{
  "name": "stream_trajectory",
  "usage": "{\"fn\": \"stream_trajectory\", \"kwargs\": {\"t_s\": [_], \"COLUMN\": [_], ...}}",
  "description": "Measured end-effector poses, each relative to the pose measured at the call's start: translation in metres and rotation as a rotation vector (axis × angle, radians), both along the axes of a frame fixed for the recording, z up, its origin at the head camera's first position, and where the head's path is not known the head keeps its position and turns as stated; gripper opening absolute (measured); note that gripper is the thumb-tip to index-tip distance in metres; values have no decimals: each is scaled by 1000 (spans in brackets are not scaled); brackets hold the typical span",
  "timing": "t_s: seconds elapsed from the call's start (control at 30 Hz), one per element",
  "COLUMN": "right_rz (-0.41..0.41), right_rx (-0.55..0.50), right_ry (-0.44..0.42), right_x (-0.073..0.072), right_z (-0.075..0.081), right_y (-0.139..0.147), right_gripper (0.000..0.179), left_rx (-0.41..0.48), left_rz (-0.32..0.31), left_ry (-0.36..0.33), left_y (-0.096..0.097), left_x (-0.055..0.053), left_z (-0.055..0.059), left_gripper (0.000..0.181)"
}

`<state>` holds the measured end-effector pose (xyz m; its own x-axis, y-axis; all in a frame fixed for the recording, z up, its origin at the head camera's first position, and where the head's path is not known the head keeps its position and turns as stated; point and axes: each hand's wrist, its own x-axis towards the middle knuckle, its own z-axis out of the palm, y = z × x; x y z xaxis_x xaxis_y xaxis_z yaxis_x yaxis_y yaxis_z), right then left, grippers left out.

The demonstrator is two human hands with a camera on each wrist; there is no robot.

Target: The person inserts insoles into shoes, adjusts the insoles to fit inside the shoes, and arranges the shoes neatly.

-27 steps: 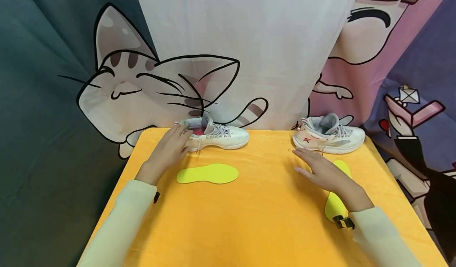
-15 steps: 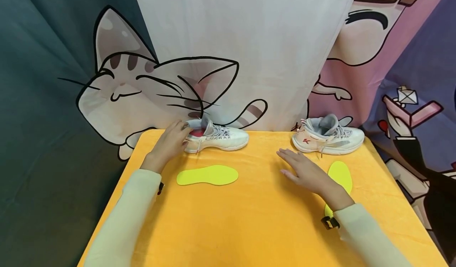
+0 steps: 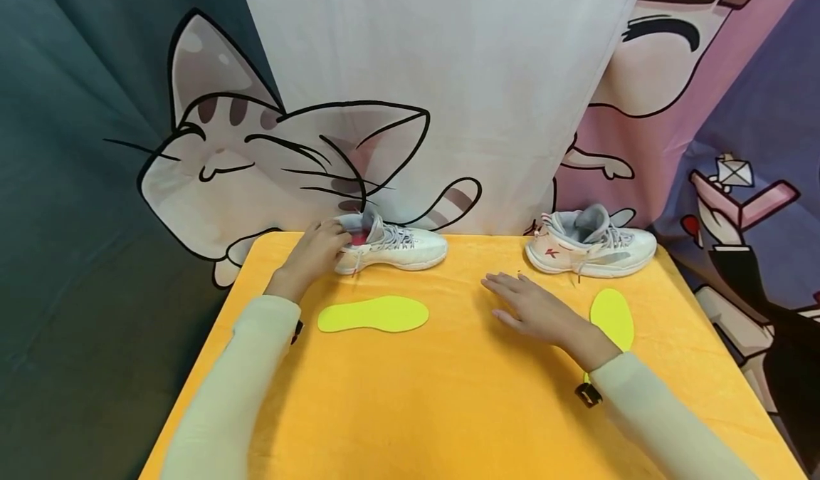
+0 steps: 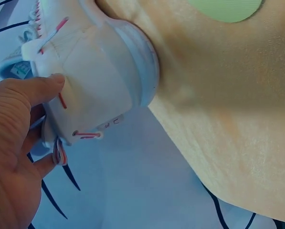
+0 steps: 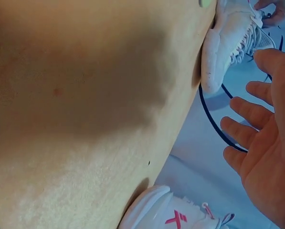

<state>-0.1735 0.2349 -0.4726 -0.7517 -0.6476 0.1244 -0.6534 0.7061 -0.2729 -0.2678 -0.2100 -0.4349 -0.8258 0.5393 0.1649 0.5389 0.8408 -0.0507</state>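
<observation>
At the table's back left stands a white sneaker (image 3: 410, 251), toe to the right. My left hand (image 3: 314, 252) grips it at the heel. In the left wrist view the thumb presses the outer side of the sneaker (image 4: 99, 62) near the collar, while the other fingers are partly hidden behind the heel. My right hand (image 3: 534, 310) hovers over the middle right of the table, fingers extended and holding nothing. A yellow-green insole (image 3: 374, 314) lies flat in front of the held sneaker. Another insole (image 3: 611, 317), partly covered by the right forearm, lies on the right.
A second white sneaker (image 3: 592, 248) with a red mark stands at the back right of the yellow-covered table (image 3: 410, 409). Right behind the table's far edge hangs a cloth backdrop (image 3: 448, 74) with cartoon drawings.
My left hand has shifted slightly right and closed onto the sneaker's heel. My right hand has moved left, away from the second sneaker, uncovering more of the right insole's upper end.
</observation>
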Motion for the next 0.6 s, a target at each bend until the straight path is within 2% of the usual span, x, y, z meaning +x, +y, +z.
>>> {"fn": "stream_trajectory", "kwargs": {"t_s": [0.23,0.43,0.6], "right_rz": [11,-39,-23], "right_rx": [19,28,13], "right_ry": [4,-29,-21], "right_x": [-4,-11,-16], "right_z": [0,6,8], "right_y": [-7,-7,-12], "right_gripper": [61,62,62], "left_rx": [-72,-56,-31], "left_rz": [21,16,-6], "left_ry": [-12,-8,42], "left_y": [4,5,6], "left_x": [-2,-2,-1], "left_z": [-6,-4,-6], "left_gripper": [24,24,19]}}
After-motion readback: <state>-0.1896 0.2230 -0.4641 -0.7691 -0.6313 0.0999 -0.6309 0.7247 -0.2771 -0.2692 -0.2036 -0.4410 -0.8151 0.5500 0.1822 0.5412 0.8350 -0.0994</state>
